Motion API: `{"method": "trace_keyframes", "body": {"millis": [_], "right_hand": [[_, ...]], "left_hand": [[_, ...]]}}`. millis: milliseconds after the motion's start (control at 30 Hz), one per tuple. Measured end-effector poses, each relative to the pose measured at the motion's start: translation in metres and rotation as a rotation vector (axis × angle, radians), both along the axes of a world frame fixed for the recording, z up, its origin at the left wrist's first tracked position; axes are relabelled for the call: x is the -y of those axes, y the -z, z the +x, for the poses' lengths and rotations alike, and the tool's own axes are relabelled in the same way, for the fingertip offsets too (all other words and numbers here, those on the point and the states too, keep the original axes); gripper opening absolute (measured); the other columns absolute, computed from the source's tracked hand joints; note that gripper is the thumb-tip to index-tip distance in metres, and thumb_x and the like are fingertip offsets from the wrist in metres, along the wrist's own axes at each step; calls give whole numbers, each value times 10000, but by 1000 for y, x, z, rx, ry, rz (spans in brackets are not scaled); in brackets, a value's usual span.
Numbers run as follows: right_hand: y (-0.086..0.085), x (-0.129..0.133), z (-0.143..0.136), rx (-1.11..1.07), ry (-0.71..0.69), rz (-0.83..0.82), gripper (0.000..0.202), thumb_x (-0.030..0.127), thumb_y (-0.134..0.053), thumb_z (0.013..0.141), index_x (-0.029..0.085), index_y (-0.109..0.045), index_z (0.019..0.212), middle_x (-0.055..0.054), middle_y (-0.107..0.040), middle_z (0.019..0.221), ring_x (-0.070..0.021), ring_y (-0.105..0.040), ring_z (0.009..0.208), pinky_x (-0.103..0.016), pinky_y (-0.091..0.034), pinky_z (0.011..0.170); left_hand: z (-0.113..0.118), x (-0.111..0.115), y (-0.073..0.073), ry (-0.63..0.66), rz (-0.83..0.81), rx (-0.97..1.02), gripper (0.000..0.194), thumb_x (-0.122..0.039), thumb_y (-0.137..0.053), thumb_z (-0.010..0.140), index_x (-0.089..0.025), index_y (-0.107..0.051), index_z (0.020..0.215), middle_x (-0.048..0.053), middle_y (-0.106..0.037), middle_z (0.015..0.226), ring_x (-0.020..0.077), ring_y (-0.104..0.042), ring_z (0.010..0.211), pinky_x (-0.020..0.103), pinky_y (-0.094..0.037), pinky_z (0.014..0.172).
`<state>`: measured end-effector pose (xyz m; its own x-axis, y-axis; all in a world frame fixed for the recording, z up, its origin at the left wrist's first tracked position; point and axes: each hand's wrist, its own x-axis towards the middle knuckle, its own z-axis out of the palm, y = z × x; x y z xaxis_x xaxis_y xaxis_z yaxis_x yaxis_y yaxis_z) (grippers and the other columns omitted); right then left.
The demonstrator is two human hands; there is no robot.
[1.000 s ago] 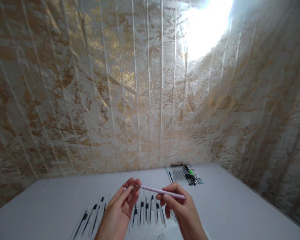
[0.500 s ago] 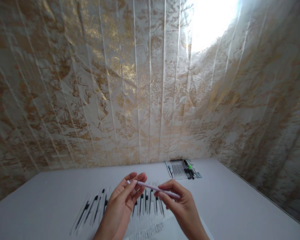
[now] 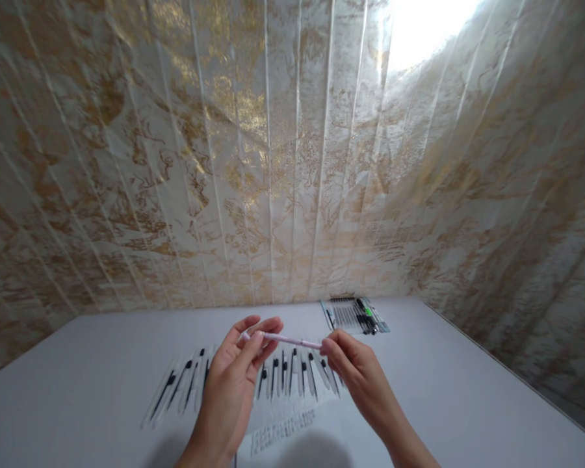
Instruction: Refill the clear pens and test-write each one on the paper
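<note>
A thin pale pink pen (image 3: 290, 340) is held level above the table between both hands. My left hand (image 3: 236, 374) pinches its left end between thumb and fingers, the other fingers curled loosely behind. At the pen's right end, the closed fingers of my right hand (image 3: 353, 364) grip it. Below lie clear pen parts with black caps and dark refills (image 3: 285, 376), spread in a fanned row on the white table (image 3: 443, 390); my left hand hides part of the row.
Near the back edge sits a clear pack (image 3: 344, 316) with refills, black pens and a green-marked item. A sheet with printed or written lines (image 3: 283, 429) lies in front of the row. Behind the table hangs a gold-patterned curtain (image 3: 292, 195).
My right hand has shifted to the pen's right end, and its fingers are more closed. More of the pen and of the row's right side shows. The view has tilted down slightly.
</note>
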<state>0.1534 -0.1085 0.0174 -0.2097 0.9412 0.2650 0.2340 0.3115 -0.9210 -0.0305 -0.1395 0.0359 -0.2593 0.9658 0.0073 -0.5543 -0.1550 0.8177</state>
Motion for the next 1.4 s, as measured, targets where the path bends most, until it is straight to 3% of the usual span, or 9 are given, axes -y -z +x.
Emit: {"method": "trace_keyframes", "body": {"millis": [100,233,400,600,767,933,1100,1300,1400], "right_hand": [[1,-2,2,29,-21,-57,472,539,-381,935,186,-527,657,57,-365,525,-108,-333,485,-237,-253,477],[-4,0,2,8,-41,61,291,472,-567,864,199,-552,964,52,-438,650,-125,-414,574,-226,-322,537],[-4,0,3,81,-15,-25,461,544,-403,920,191,-507,642,56,-347,552,-115,-333,510,-238,-261,496],[-4,3,0,15,-39,98,278,477,-541,884,209,-515,952,59,-403,653,-127,-389,584,-227,-312,543],[-1,2,1,7,-22,-7,416,536,-411,929,206,-457,681,57,-363,588,-114,-347,531,-235,-284,508],[-5,1,5,-43,-86,33,310,499,-544,881,204,-530,978,50,-430,672,-119,-380,569,-228,-307,525],[-4,1,4,-7,-52,-59,434,555,-453,902,197,-474,657,59,-347,576,-107,-310,520,-234,-250,487],[-7,4,2,-30,-97,30,296,493,-584,851,199,-551,869,52,-416,654,-120,-379,580,-230,-306,539],[-10,6,0,-24,-78,32,322,497,-590,843,190,-549,755,43,-426,647,-115,-371,572,-230,-299,528]], "left_hand": [[1,1,0,8,8,-2,299,-227,-662,820,-163,-503,1065,126,-730,1023,187,-658,1045,284,-490,949],[2,2,0,-23,4,13,285,-214,-660,820,-170,-504,1055,117,-729,1027,189,-652,1062,289,-481,965],[3,3,-2,-16,-14,23,295,-200,-661,813,-164,-507,1062,124,-727,1030,198,-650,1070,298,-486,961],[7,5,-2,-19,-18,28,316,-220,-691,789,-171,-515,1047,108,-732,1014,204,-653,1065,304,-490,953],[10,7,-3,22,-1,21,357,-264,-717,771,-172,-515,1050,103,-734,1015,211,-649,1071,317,-476,970],[11,7,-3,-5,-1,36,384,-273,-727,761,-179,-507,1061,96,-735,1010,211,-644,1080,322,-466,977],[11,8,-3,1,1,30,416,-285,-727,764,-178,-493,1092,103,-736,1008,206,-650,1068,327,-458,979],[13,8,-3,-9,7,30,450,-284,-738,753,-173,-491,1112,103,-739,1003,215,-652,1067,336,-445,991],[13,7,-3,-13,16,31,475,-300,-747,742,-177,-479,1115,108,-741,998,225,-662,1047,331,-474,948]]}}
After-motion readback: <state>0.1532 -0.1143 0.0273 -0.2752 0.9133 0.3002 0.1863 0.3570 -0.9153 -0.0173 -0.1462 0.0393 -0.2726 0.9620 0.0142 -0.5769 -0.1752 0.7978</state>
